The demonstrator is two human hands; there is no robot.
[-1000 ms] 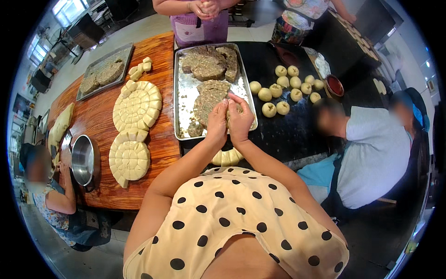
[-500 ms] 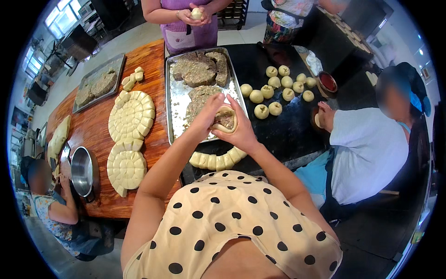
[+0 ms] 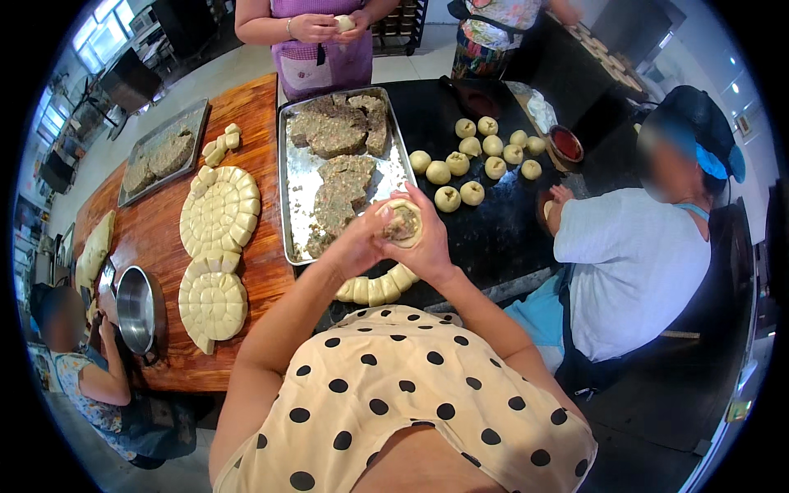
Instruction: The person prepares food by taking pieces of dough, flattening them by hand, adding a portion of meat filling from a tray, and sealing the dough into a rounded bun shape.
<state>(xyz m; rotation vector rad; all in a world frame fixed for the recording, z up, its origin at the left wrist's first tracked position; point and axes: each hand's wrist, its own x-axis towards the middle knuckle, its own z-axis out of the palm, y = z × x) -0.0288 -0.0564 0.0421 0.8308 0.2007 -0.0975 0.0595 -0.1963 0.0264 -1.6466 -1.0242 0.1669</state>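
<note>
My left hand [image 3: 356, 245] and my right hand [image 3: 428, 251] cup a round dough wrapper [image 3: 404, 212] with a chunky, speckled filling showing inside its pale rim. They are over the lower right part of a metal tray [image 3: 288, 197], which bears large slabs of speckled filling [image 3: 325, 131] and loose crumbs. A curved row of cut dough pieces [image 3: 375, 287] lies just below the tray. Right of the tray, several round filled balls [image 3: 448, 197] sit on the black worktop [image 3: 485, 238]. To the left, two rounds of portioned dough [image 3: 215, 214] lie on a wooden table [image 3: 214, 370].
Steel bowl [image 3: 136, 308], dough slab [image 3: 92, 251] and second tray of filling [image 3: 164, 152] at left. Dish of red liquid [image 3: 565, 141] at right. A co-worker [image 3: 625, 271] sits right, another [image 3: 94, 378] left; two others [image 3: 320, 57] [image 3: 485, 41] stand across.
The open dough cup, hidden a second ago, now shows filling between my hands and has tilted slightly. The right co-worker's hand has come onto the worktop. The view has shifted.
</note>
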